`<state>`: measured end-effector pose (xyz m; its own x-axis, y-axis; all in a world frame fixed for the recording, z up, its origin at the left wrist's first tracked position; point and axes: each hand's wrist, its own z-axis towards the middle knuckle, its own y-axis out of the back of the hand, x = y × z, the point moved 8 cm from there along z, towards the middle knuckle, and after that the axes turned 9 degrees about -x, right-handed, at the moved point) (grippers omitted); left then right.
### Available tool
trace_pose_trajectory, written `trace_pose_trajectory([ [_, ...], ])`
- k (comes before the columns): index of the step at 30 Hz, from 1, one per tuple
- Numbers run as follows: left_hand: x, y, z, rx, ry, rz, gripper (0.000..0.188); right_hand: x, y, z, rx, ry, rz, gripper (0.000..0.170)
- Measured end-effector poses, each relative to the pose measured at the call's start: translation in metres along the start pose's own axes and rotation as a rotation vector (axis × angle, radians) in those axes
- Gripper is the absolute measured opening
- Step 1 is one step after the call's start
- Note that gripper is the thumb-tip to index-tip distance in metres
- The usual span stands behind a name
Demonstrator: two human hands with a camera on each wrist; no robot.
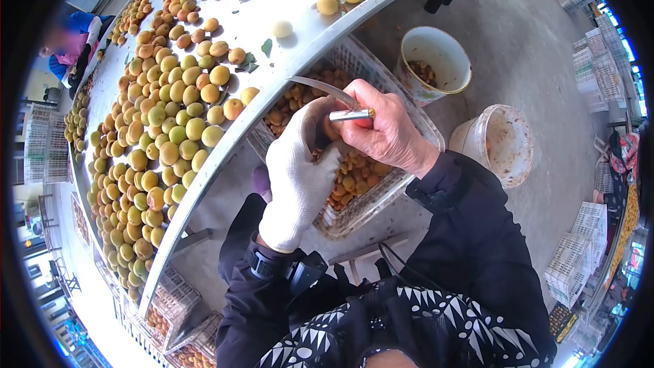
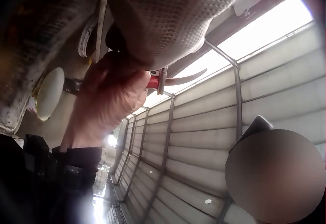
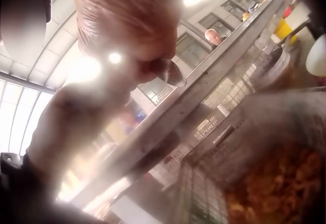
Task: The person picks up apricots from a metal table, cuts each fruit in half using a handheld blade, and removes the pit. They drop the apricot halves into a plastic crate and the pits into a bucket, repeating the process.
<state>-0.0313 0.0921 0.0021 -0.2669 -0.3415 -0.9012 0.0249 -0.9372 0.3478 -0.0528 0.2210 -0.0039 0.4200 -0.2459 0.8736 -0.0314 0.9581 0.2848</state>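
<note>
My right hand (image 1: 385,126), bare, grips a small knife with a red handle (image 2: 153,82) and a metal collar. Its curved blade (image 1: 320,87) points left, toward the table edge. The left hand (image 1: 300,167) wears a white knitted glove, browned at the fingers. Those gloved fingers curl close against the right fingertips, and I cannot tell what lies between them. Both hands are over a plastic crate (image 1: 426,130) of orange apricot pieces (image 1: 354,181). Whole apricots (image 1: 174,123), yellow, green and orange, cover much of the white table (image 1: 266,4) beside the left hand.
The table's raised metal rim (image 1: 235,138) runs beside the crate. Two dirty white buckets stand on the floor to the right, one upright (image 1: 453,55) and one tilted (image 1: 514,143). Stacked crates (image 1: 579,249) stand farther right. Another person (image 1: 75,44) is at the table's far left.
</note>
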Motion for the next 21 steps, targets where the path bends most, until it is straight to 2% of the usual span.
trace_pose_trajectory([
  [4,0.000,0.001,0.000,-0.026,0.004,0.002,0.051,0.002,0.000,-0.002,-0.054,0.035,0.009,0.020],
  [7,0.010,0.005,0.004,-0.099,0.066,-0.166,0.051,0.000,-0.003,-0.003,-0.143,0.042,0.088,0.020],
  [9,0.014,0.002,0.007,-0.029,0.176,-0.313,0.050,0.003,0.002,-0.004,-0.207,0.042,0.152,0.020],
  [10,0.020,0.001,0.008,-0.023,0.256,-0.442,0.048,-0.004,-0.002,-0.005,-0.169,-0.216,0.366,0.021],
  [11,0.019,0.004,0.011,-0.013,0.255,-0.447,0.046,-0.013,-0.011,-0.010,-0.124,-0.476,0.578,0.022],
  [13,0.018,0.007,0.015,-0.027,0.235,-0.482,0.039,-0.016,-0.014,-0.010,-0.144,-0.467,0.614,0.023],
  [14,0.020,0.009,0.017,-0.032,0.235,-0.479,0.039,-0.025,-0.016,-0.012,-0.154,-0.520,0.674,0.023],
  [16,0.030,0.006,0.018,-0.019,0.376,-0.730,0.037,-0.036,-0.016,-0.014,-0.210,-0.565,0.741,0.025],
  [17,0.029,0.011,0.020,-0.104,0.343,-0.708,0.038,-0.040,-0.015,-0.012,-0.248,-0.562,0.819,0.024],
  [19,0.050,0.007,0.019,-0.171,0.508,-1.035,0.036,-0.045,-0.013,-0.012,-0.264,-0.643,0.873,0.022],
  [21,0.062,0.002,0.020,-0.120,0.540,-1.132,0.037,-0.049,-0.013,-0.015,-0.291,-0.707,0.920,0.020],
])
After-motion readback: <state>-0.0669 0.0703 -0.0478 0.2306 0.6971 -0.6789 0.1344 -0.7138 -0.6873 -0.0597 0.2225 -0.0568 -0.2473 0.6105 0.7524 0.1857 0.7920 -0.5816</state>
